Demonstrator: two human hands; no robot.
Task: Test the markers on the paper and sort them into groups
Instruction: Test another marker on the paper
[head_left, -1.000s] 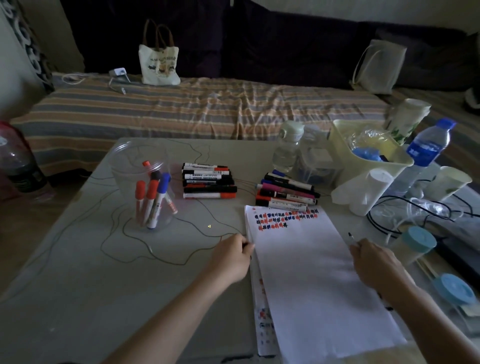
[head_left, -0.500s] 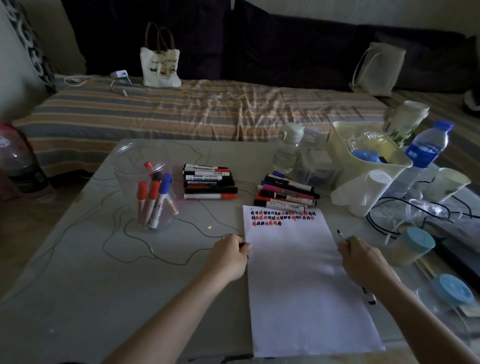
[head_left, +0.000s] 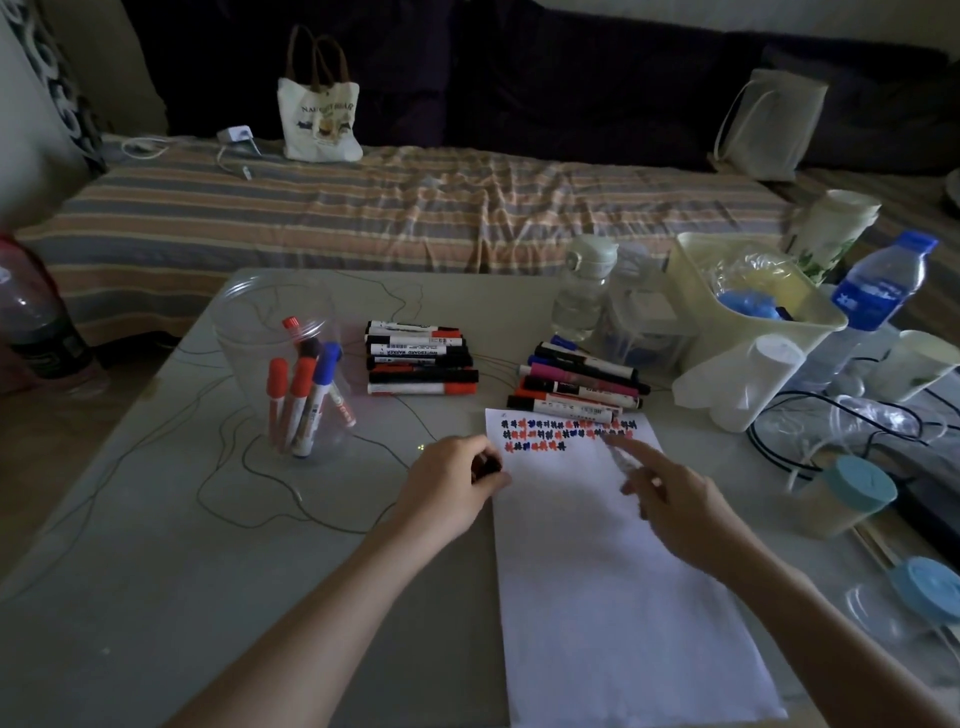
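A white paper sheet (head_left: 613, 597) lies on the table with rows of red, blue and black scribbles (head_left: 561, 432) along its top. My left hand (head_left: 449, 491) sits at the sheet's left edge, its curled fingers round a small dark marker cap (head_left: 487, 465). My right hand (head_left: 680, 501) hovers over the sheet and holds a blurred marker (head_left: 621, 454) whose tip points at the scribbles. Two piles of markers lie behind the paper, one in the middle (head_left: 421, 358) and one further right (head_left: 576, 384). A clear cup (head_left: 270, 317) at the left holds several red and blue markers.
A pale bin (head_left: 691, 270), water bottles (head_left: 878, 291) (head_left: 579, 291), white cups (head_left: 748, 384), blue-lidded jars (head_left: 852, 493) and black cables (head_left: 779, 415) crowd the table's right side. A striped bed (head_left: 415, 208) with a tote bag (head_left: 319, 119) runs behind.
My right hand has moved from the paper's right edge onto the sheet and up toward the scribbles. The top sheet now lies squared over the one below. My left hand has hardly moved.
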